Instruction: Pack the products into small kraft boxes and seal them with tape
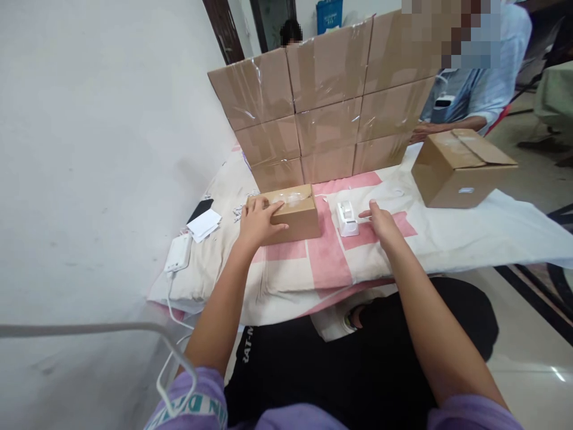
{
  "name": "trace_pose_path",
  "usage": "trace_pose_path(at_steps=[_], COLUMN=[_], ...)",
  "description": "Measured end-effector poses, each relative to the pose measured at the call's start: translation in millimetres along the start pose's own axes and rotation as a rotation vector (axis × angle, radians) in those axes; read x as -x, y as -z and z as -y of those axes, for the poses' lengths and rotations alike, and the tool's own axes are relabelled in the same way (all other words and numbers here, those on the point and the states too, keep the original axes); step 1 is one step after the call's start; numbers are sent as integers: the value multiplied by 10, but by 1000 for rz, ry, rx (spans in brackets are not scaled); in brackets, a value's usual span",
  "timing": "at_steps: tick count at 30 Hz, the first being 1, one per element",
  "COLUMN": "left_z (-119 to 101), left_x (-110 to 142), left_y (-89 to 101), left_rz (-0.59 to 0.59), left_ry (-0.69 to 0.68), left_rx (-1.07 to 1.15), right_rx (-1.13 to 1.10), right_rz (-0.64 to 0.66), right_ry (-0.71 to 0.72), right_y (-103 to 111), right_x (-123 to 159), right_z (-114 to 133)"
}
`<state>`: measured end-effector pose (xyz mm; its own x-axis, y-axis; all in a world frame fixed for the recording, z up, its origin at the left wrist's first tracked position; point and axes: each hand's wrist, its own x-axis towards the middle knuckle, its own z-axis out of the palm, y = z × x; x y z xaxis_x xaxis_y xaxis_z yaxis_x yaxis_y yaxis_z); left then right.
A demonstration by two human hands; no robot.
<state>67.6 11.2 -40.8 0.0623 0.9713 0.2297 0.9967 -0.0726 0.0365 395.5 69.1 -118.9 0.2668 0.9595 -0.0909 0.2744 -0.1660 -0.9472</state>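
A small taped cardboard box (299, 216) lies on the pink and white cloth (326, 257) in front of me. My left hand (258, 222) rests on its top left edge, fingers spread over the tape. My right hand (381, 222) hovers open just right of a small white device (347, 218) that stands on the cloth, index finger pointing toward it without gripping it.
A wall of stacked taped cartons (322, 101) rises behind the small box. A larger open carton (461, 168) sits at the right, with another person's hand (421, 129) behind it. A white power adapter (178, 253), white cards (204, 224) and a dark phone (199, 209) lie at the left.
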Motion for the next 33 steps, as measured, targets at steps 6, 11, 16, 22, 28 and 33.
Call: trace_pose_path(at_steps=[6,11,16,22,28,33], left_z=[-41,-70,-120,-554,-1382,-1738], left_x=[55,53,41,248,462,4], left_y=[-39,-39,-18,-172,-698,-1087], left_rz=[-98,-32,-72,-233,-252,-77], left_ry=[-19,-55,-74,-70,-403,-342], left_rx=[-47,-3,20,60,379,652], right_rx=[-31,-50,-32,-29,-89,-103], right_rz=[90,117,107,99,103,84], right_ry=[-79,-69,-65,-69,-43,28], right_y=[-64,-118,-201,-287,-308,-337], right_x=[-79,-91,-86,-134,-152,-186], right_z=[-77,-58,-58,-90,-96,-94])
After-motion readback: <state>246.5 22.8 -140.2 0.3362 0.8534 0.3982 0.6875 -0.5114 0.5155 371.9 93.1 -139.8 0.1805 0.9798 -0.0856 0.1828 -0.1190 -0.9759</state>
